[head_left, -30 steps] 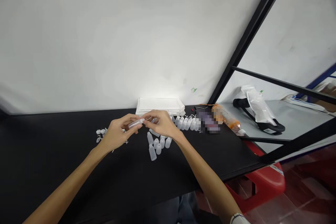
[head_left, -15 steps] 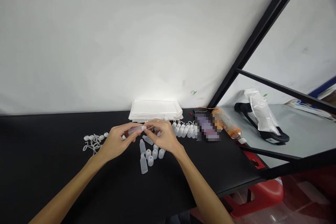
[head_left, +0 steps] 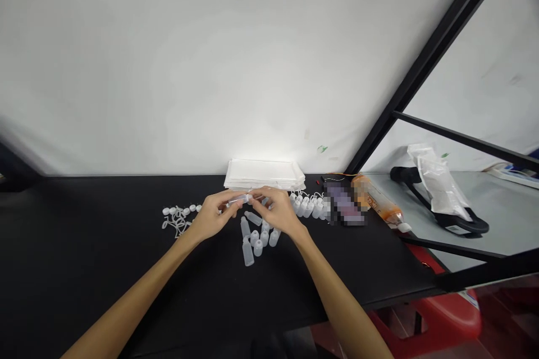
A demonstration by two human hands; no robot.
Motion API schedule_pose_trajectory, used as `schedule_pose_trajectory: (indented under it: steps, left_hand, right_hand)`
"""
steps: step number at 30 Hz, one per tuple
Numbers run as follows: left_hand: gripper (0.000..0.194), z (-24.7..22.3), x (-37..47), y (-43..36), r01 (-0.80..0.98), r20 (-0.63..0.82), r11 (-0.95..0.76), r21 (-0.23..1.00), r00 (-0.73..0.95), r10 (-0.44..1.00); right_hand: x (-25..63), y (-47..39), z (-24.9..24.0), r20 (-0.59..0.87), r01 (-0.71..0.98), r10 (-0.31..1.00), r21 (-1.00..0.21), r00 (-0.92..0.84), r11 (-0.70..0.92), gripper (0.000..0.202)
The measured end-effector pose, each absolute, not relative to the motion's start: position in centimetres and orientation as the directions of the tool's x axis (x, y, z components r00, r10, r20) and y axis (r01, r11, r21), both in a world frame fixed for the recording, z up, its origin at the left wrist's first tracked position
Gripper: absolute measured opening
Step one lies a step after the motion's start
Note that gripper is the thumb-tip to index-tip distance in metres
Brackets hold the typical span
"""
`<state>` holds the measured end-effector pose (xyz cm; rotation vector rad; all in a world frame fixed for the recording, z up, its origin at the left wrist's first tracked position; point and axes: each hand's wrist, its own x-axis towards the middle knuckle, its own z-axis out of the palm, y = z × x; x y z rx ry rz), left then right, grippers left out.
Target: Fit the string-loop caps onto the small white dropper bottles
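My left hand (head_left: 214, 214) is closed around a small translucent squeeze bottle (head_left: 238, 199), held tilted almost level above the black table, its neck pointing right. The fingertips of my right hand (head_left: 275, 210) pinch at the neck end; whether a cap sits there is hidden by the fingers. Below the hands, several similar bottles stand, while a few others, such as a lying bottle (head_left: 248, 252), rest on their sides. Left of my left hand is a loose group of white caps (head_left: 172, 211) with looped straps (head_left: 179, 224).
Several capped bottles (head_left: 309, 208) stand in rows to the right, beside a blurred phone-like object (head_left: 343, 202) and an orange-labelled drink bottle (head_left: 381, 202). White sheets (head_left: 265, 173) are stacked against the wall. A black metal frame (head_left: 438, 61) edges the right side; a red stool (head_left: 442, 320) is below.
The camera view has shifted, so the table's things appear farther right. Both hands stay together on the bottle, with only a slight change in finger position.
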<state>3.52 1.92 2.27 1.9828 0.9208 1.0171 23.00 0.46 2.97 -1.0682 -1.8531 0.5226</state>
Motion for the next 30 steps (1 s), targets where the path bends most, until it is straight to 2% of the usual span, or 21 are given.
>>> schedule_pose_trajectory:
  steps: [6,16,23,27,30]
  left_hand:
    - [0.038,1.7,3.6,2.1,0.243,0.428,-0.545,0.802,0.403,0.809]
    - [0.026,1.7,3.4,1.7,0.243,0.723,-0.812,0.531,0.371,0.583]
    - [0.025,2.2,3.2,1.5,0.287,0.811,-0.881,0.376,0.358,0.463]
    - [0.026,2.3,3.1,1.5,0.333,0.751,-0.833,0.442,0.371,0.546]
    - [0.036,2.4,3.1,1.6,0.344,0.687,-0.775,0.53,0.362,0.63]
  right_hand:
    - [23.0,0.6,2.7,0.398,0.344,0.889,-0.821,-0.228,0.456,0.019]
    - [22.3,0.4,2.7,0.352,0.075,0.909,-0.923,-0.225,0.376,0.029]
    - [21.4,-0.2,3.6,0.322,-0.139,0.931,-0.944,-0.172,0.301,0.027]
    - [21.3,0.0,3.1,0.343,-0.119,0.931,-0.937,-0.127,0.329,0.027]
    - [21.4,0.1,2.9,0.375,-0.071,0.921,-0.927,-0.107,0.369,0.029]
